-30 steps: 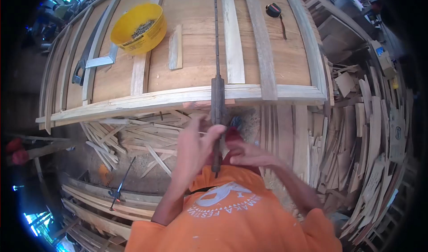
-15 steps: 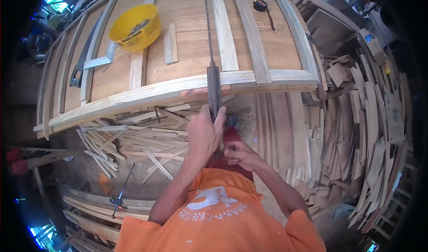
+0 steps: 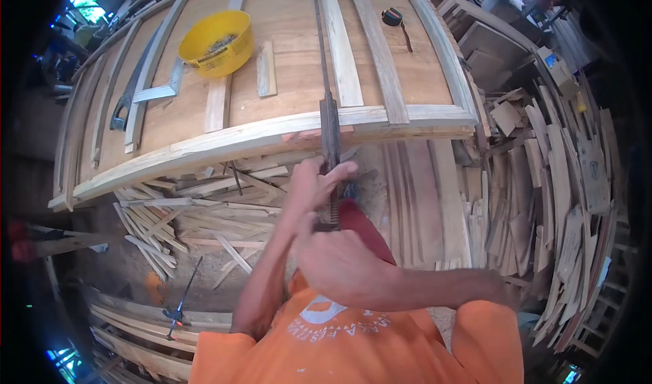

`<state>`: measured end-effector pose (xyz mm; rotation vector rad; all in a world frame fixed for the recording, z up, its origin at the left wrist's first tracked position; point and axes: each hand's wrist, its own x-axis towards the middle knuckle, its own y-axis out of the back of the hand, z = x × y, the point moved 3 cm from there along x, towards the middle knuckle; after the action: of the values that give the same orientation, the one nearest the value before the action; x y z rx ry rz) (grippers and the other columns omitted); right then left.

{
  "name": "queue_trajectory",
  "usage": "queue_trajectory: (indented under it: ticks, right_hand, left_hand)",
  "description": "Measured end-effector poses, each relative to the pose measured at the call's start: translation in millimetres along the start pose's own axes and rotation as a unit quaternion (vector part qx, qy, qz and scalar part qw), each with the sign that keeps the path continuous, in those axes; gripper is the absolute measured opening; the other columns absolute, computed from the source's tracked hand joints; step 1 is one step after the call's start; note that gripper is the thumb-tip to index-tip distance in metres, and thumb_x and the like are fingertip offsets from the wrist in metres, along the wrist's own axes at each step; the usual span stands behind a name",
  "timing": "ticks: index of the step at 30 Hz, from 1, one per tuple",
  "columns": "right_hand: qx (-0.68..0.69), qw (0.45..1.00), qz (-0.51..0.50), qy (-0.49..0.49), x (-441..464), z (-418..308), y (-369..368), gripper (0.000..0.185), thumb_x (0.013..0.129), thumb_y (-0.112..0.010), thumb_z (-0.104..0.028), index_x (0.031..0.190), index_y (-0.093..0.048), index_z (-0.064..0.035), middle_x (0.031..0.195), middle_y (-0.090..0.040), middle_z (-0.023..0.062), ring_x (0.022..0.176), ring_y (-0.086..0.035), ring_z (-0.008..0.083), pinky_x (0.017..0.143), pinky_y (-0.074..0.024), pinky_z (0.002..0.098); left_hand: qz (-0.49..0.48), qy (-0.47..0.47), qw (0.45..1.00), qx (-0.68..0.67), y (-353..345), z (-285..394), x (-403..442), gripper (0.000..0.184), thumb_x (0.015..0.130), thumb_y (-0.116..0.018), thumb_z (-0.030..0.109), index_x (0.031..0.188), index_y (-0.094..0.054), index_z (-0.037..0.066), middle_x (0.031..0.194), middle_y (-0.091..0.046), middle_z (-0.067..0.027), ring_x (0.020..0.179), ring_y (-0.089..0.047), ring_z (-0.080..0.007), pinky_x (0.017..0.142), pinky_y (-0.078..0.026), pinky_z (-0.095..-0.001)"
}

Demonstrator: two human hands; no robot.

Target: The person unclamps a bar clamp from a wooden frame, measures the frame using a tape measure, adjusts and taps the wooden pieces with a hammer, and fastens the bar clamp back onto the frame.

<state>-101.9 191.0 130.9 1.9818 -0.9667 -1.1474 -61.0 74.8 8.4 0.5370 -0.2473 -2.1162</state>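
A long dark metal bar clamp lies across the wooden frame panel, with its near end over the front rail. Around the clamp's body, just off that rail, my left hand is closed, its thumb pointing out to the right. A threaded screw shows between my hands. My right hand is curled at the screw's near end, slightly blurred; its fingertips and the handle there are hidden. A reddish wood piece sits by the clamp at the rail.
On the panel are a yellow tub of small metal pieces, a tape measure, a handsaw and a short wood block. Scrap strips litter the floor. Stacked boards stand at right; another clamp lies lower left.
My right hand has swung left and over the screw end, its forearm now lying across my body. My left hand stays on the clamp, its thumb now sticking out. The view has shifted slightly.
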Motion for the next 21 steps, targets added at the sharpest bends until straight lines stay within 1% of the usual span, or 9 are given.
queue_trajectory:
  ticks: [5,7,8,9,12,14,15,18,21]
  right_hand:
    - [0.082,0.993,0.078,0.032,21.5,7.3,-14.6,0.057,0.09,-0.066,-0.011,0.141,-0.05,0.0079,0.092,-0.072,0.0222,0.078,-0.074,0.038,0.068,-0.0579,0.048]
    - [0.206,0.949,0.222,0.083,16.3,31.6,-30.0,0.058,0.091,-0.07,-0.012,0.145,-0.053,-0.0026,0.093,-0.073,0.0185,0.084,-0.074,0.0312,0.078,-0.0575,0.0433]
    - [0.304,0.931,0.202,0.014,4.6,23.2,-2.8,0.042,0.095,-0.067,-0.011,0.134,-0.061,0.0054,0.111,-0.073,0.0209,0.096,-0.073,0.0329,0.086,-0.0584,0.0422]
    - [0.371,0.894,0.244,-0.059,-2.0,33.7,-7.6,0.035,0.098,-0.063,-0.009,0.13,-0.063,0.0046,0.112,-0.073,0.0154,0.101,-0.07,0.0206,0.09,-0.0561,0.0356]
    - [0.425,0.775,0.425,-0.196,-7.6,110.3,-49.8,0.025,0.106,-0.059,-0.017,0.123,-0.066,0.0004,0.104,-0.072,0.0067,0.086,-0.064,0.0077,0.082,-0.051,0.0261]
    - [0.542,0.714,0.364,-0.254,-10.2,209.7,-134.6,0.038,0.102,-0.067,-0.029,0.13,-0.066,-0.004,0.098,-0.068,0.0026,0.076,-0.06,0.0122,0.07,-0.048,0.0243]
    - [0.554,0.706,0.349,-0.27,-14.6,220.6,-156.6,0.026,0.102,-0.064,-0.025,0.116,-0.066,-0.0029,0.096,-0.064,0.0053,0.08,-0.059,0.0151,0.072,-0.0491,0.0294]
    - [0.577,0.66,0.319,-0.361,-35.7,286.1,-271.7,0.013,0.101,-0.06,-0.018,0.102,-0.065,-0.0055,0.091,-0.057,0.0048,0.08,-0.053,0.0166,0.071,-0.048,0.0348]
    - [0.538,0.774,0.145,-0.302,-100.3,349.6,-385.5,0.027,0.098,-0.064,-0.014,0.122,-0.064,-0.0011,0.104,-0.064,0.0104,0.092,-0.061,0.0224,0.082,-0.0523,0.0355]
  left_hand:
    - [-0.179,-0.043,0.968,-0.173,15.0,-58.1,24.3,0.062,0.102,-0.066,0.05,0.13,-0.065,-0.005,0.094,-0.069,-0.0031,0.086,-0.061,-0.0166,0.075,-0.051,-0.0364]
    - [-0.12,-0.033,0.979,-0.163,23.5,-48.3,7.4,0.056,0.103,-0.064,0.049,0.119,-0.068,-0.005,0.093,-0.071,-0.0057,0.086,-0.063,-0.0191,0.077,-0.052,-0.0384]
    - [-0.164,0.005,0.982,-0.088,36.0,-47.6,-0.7,0.061,0.103,-0.06,0.053,0.126,-0.067,-0.004,0.11,-0.073,-0.0145,0.104,-0.069,-0.0211,0.092,-0.055,-0.0376]
    - [-0.096,-0.043,0.994,-0.035,41.8,-56.6,-7.3,0.057,0.103,-0.062,0.049,0.126,-0.067,-0.002,0.11,-0.073,-0.0162,0.106,-0.069,-0.024,0.094,-0.054,-0.0397]
    - [-0.024,-0.082,0.978,-0.191,41.7,-108.2,-30.7,0.067,0.105,-0.062,0.05,0.134,-0.06,-0.01,0.117,-0.072,-0.016,0.108,-0.065,-0.0204,0.097,-0.052,-0.0361]
    - [-0.022,-0.053,0.977,-0.206,41.3,-150.5,-47.1,0.06,0.105,-0.064,0.047,0.127,-0.061,-0.009,0.11,-0.072,-0.0154,0.103,-0.064,-0.0189,0.094,-0.052,-0.037]
    - [-0.013,-0.051,0.983,-0.174,41.3,-176.8,-51.1,0.059,0.105,-0.064,0.046,0.126,-0.061,-0.009,0.107,-0.071,-0.0173,0.103,-0.064,-0.0188,0.093,-0.052,-0.0373]
    - [0.046,0.094,0.994,-0.011,66.0,-210.4,-114.3,0.058,0.102,-0.067,0.045,0.124,-0.06,-0.008,0.113,-0.069,-0.0285,0.114,-0.068,-0.0347,0.097,-0.052,-0.0455]
    - [0.043,0.225,0.961,0.157,62.3,-256.6,-166.8,0.059,0.097,-0.072,0.045,0.123,-0.06,-0.006,0.121,-0.067,-0.0325,0.121,-0.061,-0.0493,0.101,-0.049,-0.0541]
